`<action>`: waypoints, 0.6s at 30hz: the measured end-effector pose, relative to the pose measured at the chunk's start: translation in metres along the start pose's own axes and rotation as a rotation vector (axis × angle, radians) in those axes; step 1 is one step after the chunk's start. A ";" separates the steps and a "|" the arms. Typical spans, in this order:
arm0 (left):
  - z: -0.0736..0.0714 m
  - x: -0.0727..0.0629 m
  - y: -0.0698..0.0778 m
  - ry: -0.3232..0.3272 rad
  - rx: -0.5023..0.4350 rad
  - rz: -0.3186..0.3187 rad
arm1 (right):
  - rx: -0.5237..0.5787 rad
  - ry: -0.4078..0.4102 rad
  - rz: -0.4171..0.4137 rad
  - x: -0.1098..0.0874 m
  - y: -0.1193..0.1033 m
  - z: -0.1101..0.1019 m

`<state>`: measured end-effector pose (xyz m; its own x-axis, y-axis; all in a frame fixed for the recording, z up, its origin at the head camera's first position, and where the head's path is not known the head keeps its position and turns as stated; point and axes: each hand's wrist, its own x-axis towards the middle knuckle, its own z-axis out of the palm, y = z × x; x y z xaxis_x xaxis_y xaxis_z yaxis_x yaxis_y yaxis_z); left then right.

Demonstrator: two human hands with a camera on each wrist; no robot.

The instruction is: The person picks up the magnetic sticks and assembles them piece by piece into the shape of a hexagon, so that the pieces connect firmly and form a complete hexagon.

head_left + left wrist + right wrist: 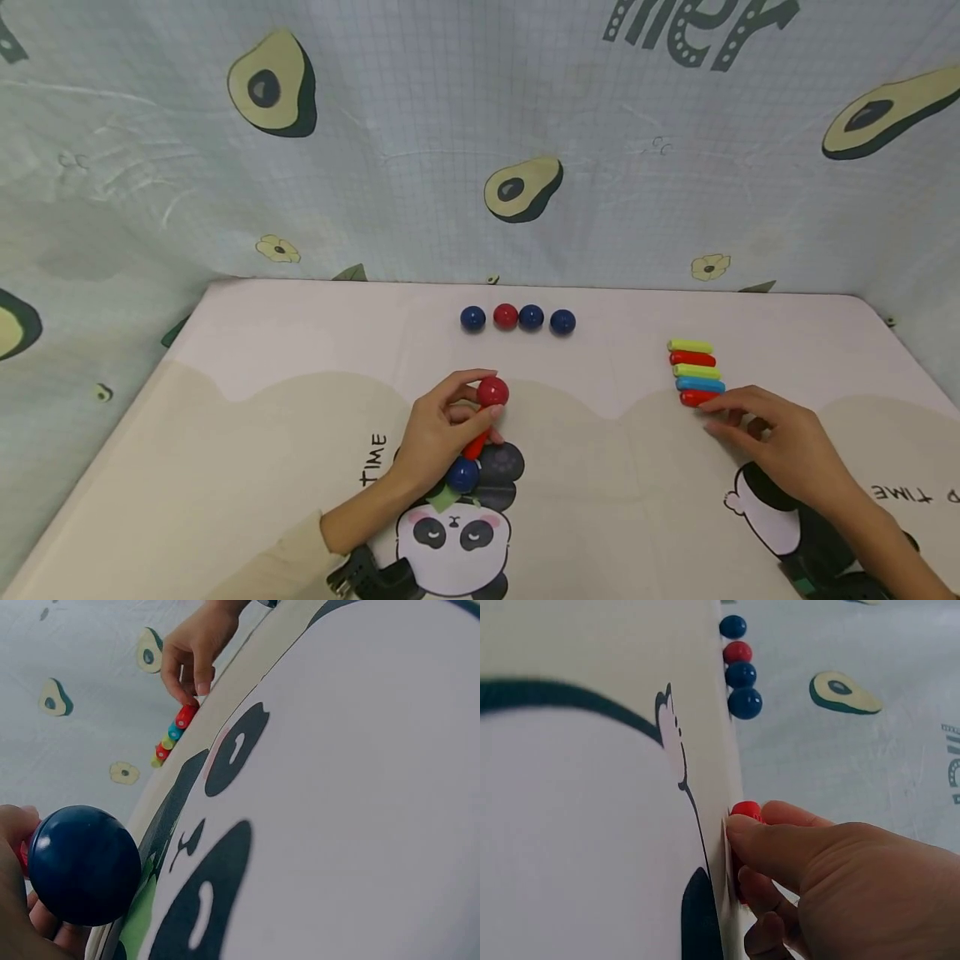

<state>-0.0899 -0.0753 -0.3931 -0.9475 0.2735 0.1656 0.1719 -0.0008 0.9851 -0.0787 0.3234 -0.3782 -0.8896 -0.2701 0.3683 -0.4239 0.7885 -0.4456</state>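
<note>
My left hand point(441, 427) grips a red stick point(476, 446) that has a red ball point(492, 392) at its far end and a blue ball point(462, 475) at its near end. In the left wrist view that blue ball point(85, 865) stands large beside the fingers. On the right, my right hand point(787, 437) reaches to the nearest stick of a row, a red stick point(697, 398). Its index fingertip touches that stick, while the thumb looks apart from it. Behind lie a blue stick point(701, 384), a lime stick point(696, 371), another red stick point(692, 358) and another lime stick point(689, 346).
Toward the back of the table point(330, 333) several balls stand in a line: a blue ball point(472, 318), a red ball point(506, 316) and further blue balls point(562, 322). The cloth has printed pandas point(453, 558). A sheet with avocados point(523, 190) hangs behind the table.
</note>
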 end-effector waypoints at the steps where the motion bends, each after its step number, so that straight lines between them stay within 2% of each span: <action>1: 0.000 0.000 0.000 -0.001 -0.002 0.001 | 0.000 0.001 -0.001 0.000 0.000 0.001; 8: 0.001 0.001 -0.001 -0.006 -0.006 0.009 | -0.044 0.059 -0.002 0.001 -0.001 0.002; 18: 0.001 0.001 0.001 -0.006 -0.019 0.008 | -0.034 0.047 -0.017 0.001 0.004 0.004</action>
<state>-0.0899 -0.0739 -0.3920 -0.9444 0.2794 0.1732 0.1743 -0.0212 0.9845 -0.0818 0.3239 -0.3826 -0.8729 -0.2585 0.4138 -0.4325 0.8025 -0.4110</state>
